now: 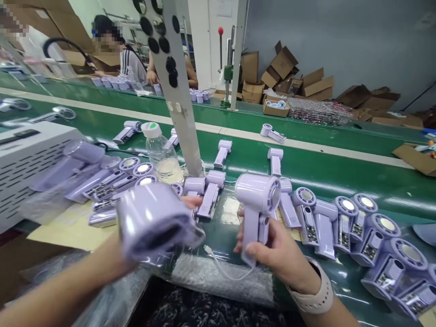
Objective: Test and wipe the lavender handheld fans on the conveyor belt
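My right hand (274,245) is wrapped around the handle of a lilac handheld fan (256,193), held upright with its round head on top. In front of my left forearm is a second lilac handheld fan (150,213), large and blurred, tilted with its dark opening toward me. It mostly hides my left hand (192,201), whose fingertips show past its right side, closed around it. Between the hands a white cable (221,268) with a small plug lies over clear plastic wrap (218,279).
Several more lilac fans (347,218), some with exposed circuit boards, lie to the right and left. A clear bottle (163,156) stands beside a metal post (180,100). Left is a white vented box (37,154). Across the green belt (306,159) people sit working.
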A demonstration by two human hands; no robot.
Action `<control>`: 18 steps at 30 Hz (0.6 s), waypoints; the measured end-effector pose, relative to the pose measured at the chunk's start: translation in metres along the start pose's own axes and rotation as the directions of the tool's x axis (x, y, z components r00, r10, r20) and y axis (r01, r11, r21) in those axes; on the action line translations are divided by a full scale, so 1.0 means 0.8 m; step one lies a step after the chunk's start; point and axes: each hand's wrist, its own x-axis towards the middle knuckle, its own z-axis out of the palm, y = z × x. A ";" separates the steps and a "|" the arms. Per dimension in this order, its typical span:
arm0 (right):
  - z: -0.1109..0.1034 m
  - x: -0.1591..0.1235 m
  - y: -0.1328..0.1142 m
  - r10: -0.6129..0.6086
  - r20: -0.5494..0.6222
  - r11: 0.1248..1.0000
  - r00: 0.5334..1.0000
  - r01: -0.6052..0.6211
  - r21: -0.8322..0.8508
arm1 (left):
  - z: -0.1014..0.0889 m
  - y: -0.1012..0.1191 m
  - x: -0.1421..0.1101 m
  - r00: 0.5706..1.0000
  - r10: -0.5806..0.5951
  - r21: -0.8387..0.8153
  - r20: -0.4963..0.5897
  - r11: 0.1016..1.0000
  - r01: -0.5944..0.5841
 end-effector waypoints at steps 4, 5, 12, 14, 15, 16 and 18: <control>-0.026 -0.017 0.001 -0.072 -0.260 0.996 0.963 0.054 -0.074 | -0.001 0.003 0.024 0.998 0.001 -0.087 0.055 0.996 0.004; -0.026 -0.021 0.000 -0.097 -0.280 0.994 0.955 0.082 -0.068 | 0.014 0.003 0.025 0.996 0.027 -0.122 0.086 0.992 -0.017; -0.020 -0.049 -0.015 -0.202 -0.182 0.974 0.962 0.217 0.062 | 0.140 -0.034 0.022 0.966 0.148 -0.421 0.210 0.906 -0.047; -0.024 -0.056 -0.011 -0.173 -0.181 0.975 0.968 0.194 0.110 | 0.150 -0.046 0.023 0.966 0.118 -0.435 0.231 0.900 -0.006; -0.026 -0.058 -0.008 -0.163 -0.196 0.974 0.967 0.189 0.123 | 0.152 -0.050 0.024 0.967 0.102 -0.416 0.232 0.909 0.004; -0.028 -0.060 -0.003 -0.158 -0.225 0.974 0.961 0.189 0.123 | 0.152 -0.052 0.025 0.969 0.087 -0.384 0.232 0.923 0.009; -0.031 -0.061 0.006 -0.144 -0.317 0.976 0.938 0.187 0.110 | 0.151 -0.052 0.026 0.977 0.054 -0.307 0.208 0.952 0.013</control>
